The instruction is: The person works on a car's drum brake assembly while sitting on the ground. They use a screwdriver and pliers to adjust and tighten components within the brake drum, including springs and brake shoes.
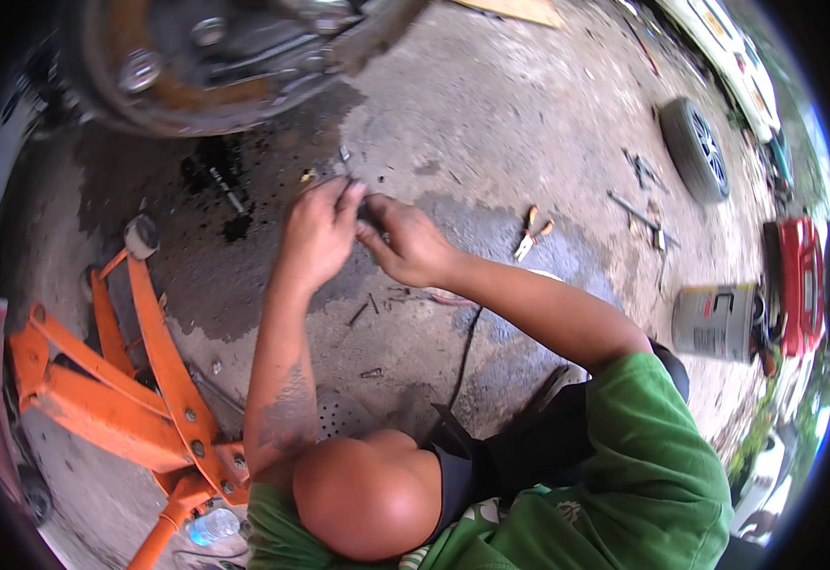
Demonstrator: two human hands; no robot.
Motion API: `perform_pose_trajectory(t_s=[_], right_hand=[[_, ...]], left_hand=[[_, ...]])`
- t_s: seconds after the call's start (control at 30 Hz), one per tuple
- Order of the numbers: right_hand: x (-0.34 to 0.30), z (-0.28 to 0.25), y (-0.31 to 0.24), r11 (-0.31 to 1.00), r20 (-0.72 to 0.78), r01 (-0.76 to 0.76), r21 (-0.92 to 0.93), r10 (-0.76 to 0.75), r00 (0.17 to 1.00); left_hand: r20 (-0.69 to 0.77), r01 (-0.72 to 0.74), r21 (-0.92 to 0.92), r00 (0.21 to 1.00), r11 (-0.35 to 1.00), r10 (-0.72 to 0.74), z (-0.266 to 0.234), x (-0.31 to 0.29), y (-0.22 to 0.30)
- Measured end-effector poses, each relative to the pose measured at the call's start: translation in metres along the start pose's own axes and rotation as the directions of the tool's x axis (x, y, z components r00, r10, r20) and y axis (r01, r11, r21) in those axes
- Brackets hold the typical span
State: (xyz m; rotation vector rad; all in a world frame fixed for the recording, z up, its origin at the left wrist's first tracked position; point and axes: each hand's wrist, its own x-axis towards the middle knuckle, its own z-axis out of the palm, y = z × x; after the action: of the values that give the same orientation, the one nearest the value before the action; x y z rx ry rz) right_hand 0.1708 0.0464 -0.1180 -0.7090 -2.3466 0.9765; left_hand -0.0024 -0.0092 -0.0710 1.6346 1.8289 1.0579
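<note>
My left hand (pixel 320 228) and my right hand (pixel 410 237) meet above the wet concrete, fingertips nearly touching. Both are closed, pinching something small and dark that the fingers mostly hide. A small shiny metal piece (pixel 344 154) shows just beyond my left fingertips; whether it is held or lies on the ground, I cannot tell. Ahead and to the left is a drum brake assembly (pixel 234 66) with rusty brown curved shoes and round metal caps. On the dark oil stain below it lies a slim metal rod (pixel 227 190).
An orange floor jack (pixel 120 380) stands at left, with a plastic bottle (pixel 213 526) near its handle. To the right lie pliers (pixel 532 235), a long metal tool (pixel 645 220), a wheel (pixel 695 150), a bucket (pixel 716 323) and a red case (pixel 797 285). Small bolts (pixel 362 309) lie closer in.
</note>
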Motion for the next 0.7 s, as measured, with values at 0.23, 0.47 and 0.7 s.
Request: perform_pose_trajectory(t_s=[0.23,0.47,0.7], right_hand=[[-0.136,-0.052,0.184,0.215,-0.695,-0.829,-0.516,0.46,0.552],[-0.187,-0.169,0.263,0.518,0.313,-0.121,-0.847,0.67,0.673],[-0.15,-0.186,0.24,0.621,0.337,-0.146,-0.77,0.589,0.734]], left_hand=[[0.69,0.076,0.417,0.622,0.906,-0.37,0.081,-0.043,-0.083],[0.676,0.153,0.52,0.527,0.84,-0.515,0.099,-0.083,-0.105],[0.357,0.363,0.127,0.851,0.923,-0.384,0.021,-0.056,-0.087]])
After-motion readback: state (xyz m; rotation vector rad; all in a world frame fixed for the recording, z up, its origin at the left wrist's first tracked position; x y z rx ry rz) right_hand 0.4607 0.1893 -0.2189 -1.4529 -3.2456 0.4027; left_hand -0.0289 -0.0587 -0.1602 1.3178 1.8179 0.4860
